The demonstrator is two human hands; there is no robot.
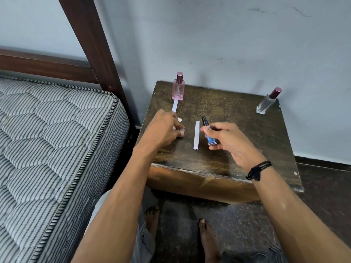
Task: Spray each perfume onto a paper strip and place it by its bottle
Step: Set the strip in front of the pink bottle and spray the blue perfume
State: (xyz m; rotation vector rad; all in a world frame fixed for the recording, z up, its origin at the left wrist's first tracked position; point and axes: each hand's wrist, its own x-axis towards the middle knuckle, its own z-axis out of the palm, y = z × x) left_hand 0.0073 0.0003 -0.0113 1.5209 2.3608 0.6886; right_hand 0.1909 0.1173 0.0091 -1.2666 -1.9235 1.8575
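Observer: Strips, why laid so? One narrow white paper strip (pixel 174 106) runs forward from the base of the pink glass bottle with the metallic pink cap (pixel 178 88), back left on the dark, worn wooden counter (pixel 237 130).

Recorder: Judged: pairing by nearness, so each scent can be traced to its source. Its near end passes under the left hand (pixel 167 128).

Observer: Left hand, state?

Recorder: Fingers curled, pinching white paper (pixel 179 128) low over the counter. Cannot tell whether that is the same strip's end or spare pieces.

Observer: Right hand?

Recorder: The right hand (pixel 226 141) grips a small blue bottle with a black spray top (pixel 209 133), tilted, nozzle away from the body. It is just beside a second white paper strip (pixel 196 135) lying flat mid-counter. Judged: blue is the perfume in hand, and the strip lies where the nozzle can reach it. No mist visible.

Observer: Outstanding?

Recorder: Clear square glass bottle with a dark pink cap (pixel 267 101), back right corner, well apart from both hands, no strip beside it. Judged not yet done.

Observer: Hazard?

Recorder: Strips are light; a spray burst or a passing wrist could shift them.
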